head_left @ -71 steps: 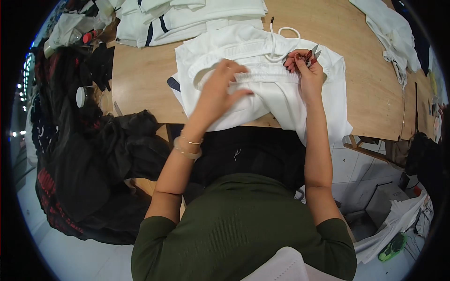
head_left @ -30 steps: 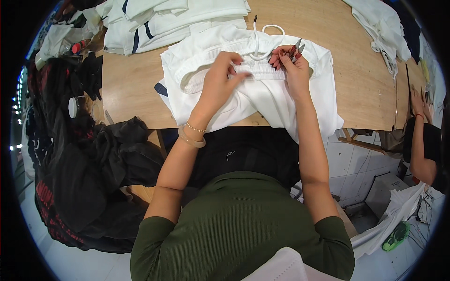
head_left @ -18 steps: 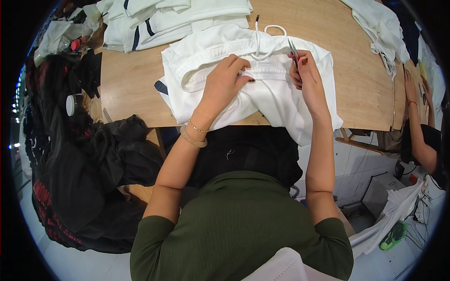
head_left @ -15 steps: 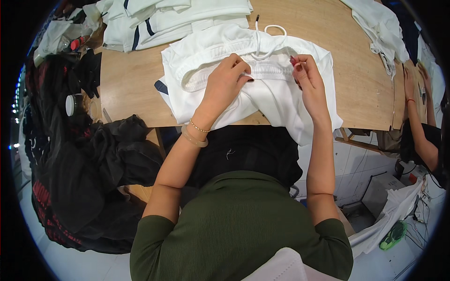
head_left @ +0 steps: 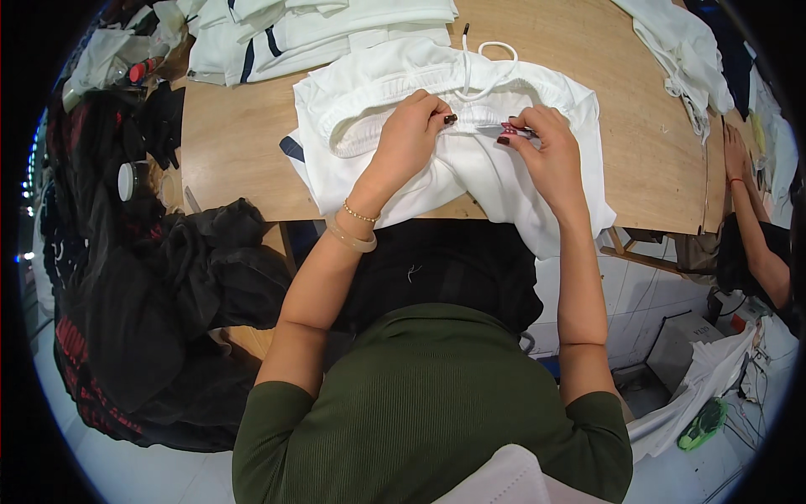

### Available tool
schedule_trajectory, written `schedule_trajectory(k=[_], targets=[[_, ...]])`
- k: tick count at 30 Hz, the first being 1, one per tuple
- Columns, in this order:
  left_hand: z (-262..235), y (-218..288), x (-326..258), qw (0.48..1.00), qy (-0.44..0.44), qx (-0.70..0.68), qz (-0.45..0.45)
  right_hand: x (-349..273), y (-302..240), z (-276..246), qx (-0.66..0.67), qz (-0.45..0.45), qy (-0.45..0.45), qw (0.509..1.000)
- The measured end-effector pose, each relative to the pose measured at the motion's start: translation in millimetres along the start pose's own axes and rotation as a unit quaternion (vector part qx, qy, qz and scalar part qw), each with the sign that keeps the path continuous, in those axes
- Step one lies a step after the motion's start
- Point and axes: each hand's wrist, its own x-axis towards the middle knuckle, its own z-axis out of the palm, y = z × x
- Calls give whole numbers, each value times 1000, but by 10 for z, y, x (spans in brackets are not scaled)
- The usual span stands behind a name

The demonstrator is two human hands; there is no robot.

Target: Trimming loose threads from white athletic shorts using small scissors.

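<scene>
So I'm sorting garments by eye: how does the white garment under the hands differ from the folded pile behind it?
The white garment lies spread out, waistband up, drawstring looped loose; the folded pile is stacked flat. The garment looks plain white; the pile shows dark stripes. Left hand and right hand grip the garment; nothing touches the pile. Both rest on the wooden table.

The white garment (head_left: 470, 160) is soft, matt knitted cloth with a ribbed elastic waistband (head_left: 395, 97) and a corded drawstring (head_left: 489, 63). The tabletop (head_left: 239, 151) is smooth, pale wood. The wrist bangle (head_left: 351, 239) looks glossy.
</scene>
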Motion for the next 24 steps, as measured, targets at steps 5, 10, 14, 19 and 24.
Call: schedule_trajectory(k=[5, 10, 14, 19, 24], targets=[[1, 15, 11, 1000, -6, -5, -12, 55, -37, 105, -14, 5, -24, 1000], [4, 15, 11, 1000, -6, -18, -16, 87, -82, 155, -18, 2, -29, 999], [9, -1, 12, 1000, -5, -19, -21, 105, -102, 177, -35, -1, -32, 999], [16, 1, 15, 999, -2, -26, -25, 98, -75, 166, -45, -20, 4, 999], [14, 7, 19, 999, -1, -15, -28, 110, -82, 170, -56, -35, 4, 998]])
